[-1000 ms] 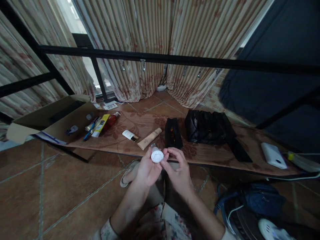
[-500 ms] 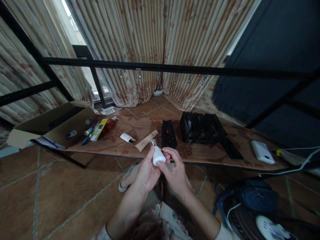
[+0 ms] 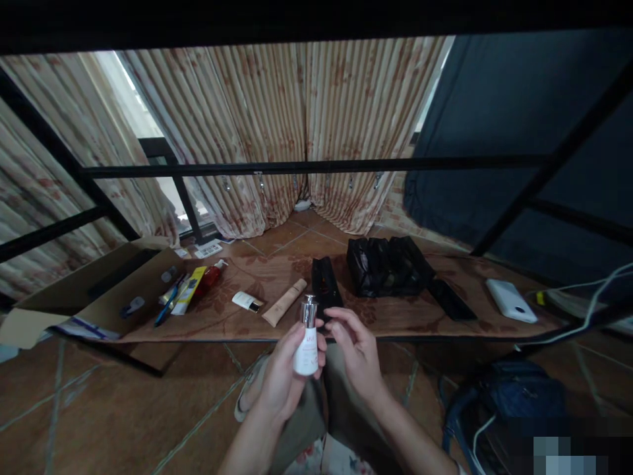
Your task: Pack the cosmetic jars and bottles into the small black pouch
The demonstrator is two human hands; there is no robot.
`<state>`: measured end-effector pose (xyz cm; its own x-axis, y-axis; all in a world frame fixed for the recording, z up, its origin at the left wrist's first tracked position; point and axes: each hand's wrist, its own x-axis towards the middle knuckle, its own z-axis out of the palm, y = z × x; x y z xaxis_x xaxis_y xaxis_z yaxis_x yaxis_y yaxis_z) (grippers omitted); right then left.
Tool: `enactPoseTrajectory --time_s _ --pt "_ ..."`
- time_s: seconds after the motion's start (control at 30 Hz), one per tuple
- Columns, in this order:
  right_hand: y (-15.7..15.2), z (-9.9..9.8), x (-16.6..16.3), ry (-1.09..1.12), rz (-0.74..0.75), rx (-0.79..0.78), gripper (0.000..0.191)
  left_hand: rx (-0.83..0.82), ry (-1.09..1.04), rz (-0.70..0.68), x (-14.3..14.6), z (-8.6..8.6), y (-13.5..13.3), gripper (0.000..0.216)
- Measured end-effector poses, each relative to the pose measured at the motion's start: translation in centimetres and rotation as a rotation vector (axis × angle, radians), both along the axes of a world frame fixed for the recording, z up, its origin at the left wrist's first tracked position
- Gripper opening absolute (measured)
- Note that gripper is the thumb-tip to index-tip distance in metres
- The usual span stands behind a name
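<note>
Left hand (image 3: 285, 371): wrapped around a white pump bottle (image 3: 305, 355), thumb on its left side, fingertips showing at its right. The bottle stands close to upright in the grip, pump end up, printed label toward the viewer; its collar and pump are silver and shiny. It sits above the near edge of the bench, centre of the scene.

Right hand (image 3: 357, 353): raised just right of the bottle, fingers bent, thumb and forefinger a narrow gap apart. No object is visible in it; cannot tell whether its fingertips touch the left hand's.

Bench, covered by a brown patterned cloth (image 3: 267, 270). Beyond the hands lies a beige tube (image 3: 285, 303), slanting from near left to far right, with a small black pouch (image 3: 325, 280) close on its right. Left of the tube: a small white bottle (image 3: 243, 301) with a dark cap, on its side. Farther left: a red pump bottle (image 3: 210, 276), a yellow-and-white packet (image 3: 190, 291), then an open cardboard box (image 3: 133, 290) at the left end. Right of the pouch: a larger black bag (image 3: 386, 270); near the right end, a white rectangular device (image 3: 511, 301). Striped floral curtains (image 3: 247, 112) hang at the far side.
</note>
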<state>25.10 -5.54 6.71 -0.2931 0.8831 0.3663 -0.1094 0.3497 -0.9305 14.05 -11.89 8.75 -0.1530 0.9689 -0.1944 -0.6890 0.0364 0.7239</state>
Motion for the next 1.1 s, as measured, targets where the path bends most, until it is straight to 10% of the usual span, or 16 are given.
enactPoseTrajectory --time_s 0.5,1.1 --pt "-0.9 3.0 -2.1 0.156 0.328 -0.345 0.036 0.007 0.152 -0.006 0.1 0.0 -0.6 0.026" --pt "-2.2 3.4 -1.6 0.103 0.483 -0.1 0.034 0.304 -0.126 -0.195 -0.7 -2.4 -0.8 0.023"
